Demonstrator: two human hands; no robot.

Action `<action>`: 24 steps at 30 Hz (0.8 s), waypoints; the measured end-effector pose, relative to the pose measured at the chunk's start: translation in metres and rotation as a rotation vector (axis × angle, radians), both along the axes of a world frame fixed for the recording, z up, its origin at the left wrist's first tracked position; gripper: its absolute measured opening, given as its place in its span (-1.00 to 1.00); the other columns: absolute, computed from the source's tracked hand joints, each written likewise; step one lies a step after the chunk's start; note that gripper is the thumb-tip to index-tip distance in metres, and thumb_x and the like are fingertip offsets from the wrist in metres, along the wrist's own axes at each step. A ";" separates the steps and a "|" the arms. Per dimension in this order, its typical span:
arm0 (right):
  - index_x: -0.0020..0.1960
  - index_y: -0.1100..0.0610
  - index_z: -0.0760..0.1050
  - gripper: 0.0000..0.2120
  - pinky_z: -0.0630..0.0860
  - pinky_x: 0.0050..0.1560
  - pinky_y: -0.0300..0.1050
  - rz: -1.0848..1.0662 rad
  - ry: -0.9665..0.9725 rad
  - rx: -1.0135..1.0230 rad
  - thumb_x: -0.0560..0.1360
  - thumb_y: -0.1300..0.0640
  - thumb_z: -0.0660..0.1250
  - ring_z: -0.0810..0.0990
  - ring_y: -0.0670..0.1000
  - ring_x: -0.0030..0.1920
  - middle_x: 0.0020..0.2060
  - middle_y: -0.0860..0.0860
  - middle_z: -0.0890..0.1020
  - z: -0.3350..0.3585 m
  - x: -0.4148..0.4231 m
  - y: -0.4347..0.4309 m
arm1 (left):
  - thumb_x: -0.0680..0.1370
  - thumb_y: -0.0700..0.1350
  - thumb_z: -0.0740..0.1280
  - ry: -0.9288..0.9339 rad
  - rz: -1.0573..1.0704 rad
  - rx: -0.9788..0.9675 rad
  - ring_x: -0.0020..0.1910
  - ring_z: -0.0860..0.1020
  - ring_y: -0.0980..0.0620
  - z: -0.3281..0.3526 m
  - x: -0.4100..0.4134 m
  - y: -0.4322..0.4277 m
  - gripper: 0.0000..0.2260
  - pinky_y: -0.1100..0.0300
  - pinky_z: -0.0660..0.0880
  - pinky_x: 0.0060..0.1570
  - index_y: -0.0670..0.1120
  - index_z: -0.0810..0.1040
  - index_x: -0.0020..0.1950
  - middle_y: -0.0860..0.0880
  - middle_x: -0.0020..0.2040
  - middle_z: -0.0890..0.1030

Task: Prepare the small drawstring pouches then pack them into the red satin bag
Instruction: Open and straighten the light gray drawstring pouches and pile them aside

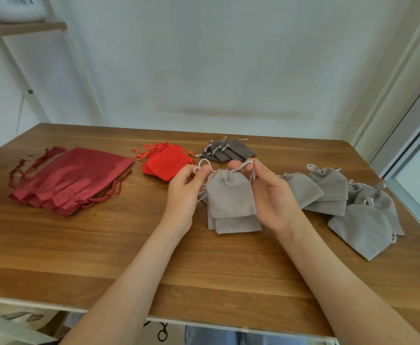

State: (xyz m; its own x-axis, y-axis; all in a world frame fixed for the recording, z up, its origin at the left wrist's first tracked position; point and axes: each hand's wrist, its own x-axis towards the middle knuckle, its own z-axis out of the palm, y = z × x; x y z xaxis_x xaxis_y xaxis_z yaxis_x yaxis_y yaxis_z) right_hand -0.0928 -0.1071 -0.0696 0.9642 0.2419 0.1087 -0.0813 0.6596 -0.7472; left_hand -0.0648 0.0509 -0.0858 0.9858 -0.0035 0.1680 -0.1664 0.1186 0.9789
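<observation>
Nearest, the left hand [184, 192] and right hand [271, 192] hold a light grey velvet pouch [228, 195] just above the surface [104, 245]. The fingers [200, 174] of each hand are clamped on a white drawstring [204, 164] at either side of its gathered mouth, thumb against forefinger. I judge this to be the cinching step, and the risks sit in the cords. An uneven pull could drag one string through its channel or leave the mouth puckered half-shut. A slip of either pinch would drop the pouch onto the short stack of flat grey pouches [238, 224] lying directly under the fingers, knocking it askew. Out beyond the right fingers a loose heap of cinched grey pouches [333, 185] sprawls close by, and a wide outward pull of that hand might brush them. Just past the fingertips lie fanned dark grey pouches [228, 150], and past the left fingers a pile of small red pouches [166, 163]. The red satin bag [72, 178], one of a fanned stack, rests well off beyond the left fingers. The red pouches sit beside the reach to it, not across it.
</observation>
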 end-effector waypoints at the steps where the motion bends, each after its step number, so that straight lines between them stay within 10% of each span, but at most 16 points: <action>1: -0.21 0.10 0.58 -0.68 0.48 0.18 0.01 -0.019 -0.023 -0.035 0.59 0.10 0.14 0.58 0.04 0.02 -0.09 0.04 0.63 0.000 0.000 0.000 | 0.53 -0.02 0.34 -0.011 0.010 0.004 -0.31 0.37 0.05 0.000 0.000 0.001 -0.72 0.19 0.29 -0.33 -0.24 0.48 -0.18 -0.04 -0.33 0.45; 14: -0.08 0.13 0.63 -0.87 0.50 -0.02 -0.19 -0.328 -0.080 -0.638 0.54 0.22 0.30 0.58 -0.09 -0.10 -0.15 -0.01 0.65 -0.010 0.001 0.011 | 0.63 0.00 0.10 -0.382 -0.056 0.476 -0.41 0.35 0.20 -0.008 -0.010 0.002 -0.76 0.30 0.24 -0.38 0.06 0.31 -0.24 0.11 -0.42 0.38; 24: -0.12 0.09 0.62 -0.81 0.44 -0.05 -0.38 -0.242 -0.266 -0.808 0.50 0.34 0.32 0.59 -0.24 -0.15 -0.24 -0.14 0.66 -0.008 -0.001 0.021 | 0.61 -0.18 0.22 -0.340 -0.060 0.077 -0.38 0.41 0.21 0.006 -0.007 0.003 -0.88 0.36 0.38 -0.32 -0.06 0.44 -0.12 0.13 -0.39 0.45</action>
State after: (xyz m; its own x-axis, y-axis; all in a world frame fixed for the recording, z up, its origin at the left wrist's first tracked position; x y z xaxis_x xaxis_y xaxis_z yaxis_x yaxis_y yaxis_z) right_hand -0.0943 -0.0863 -0.0777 0.9660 0.1346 0.2208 0.2351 -0.1015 -0.9667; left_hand -0.0722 0.0538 -0.0797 0.8713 -0.0854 0.4833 -0.4790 0.0664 0.8753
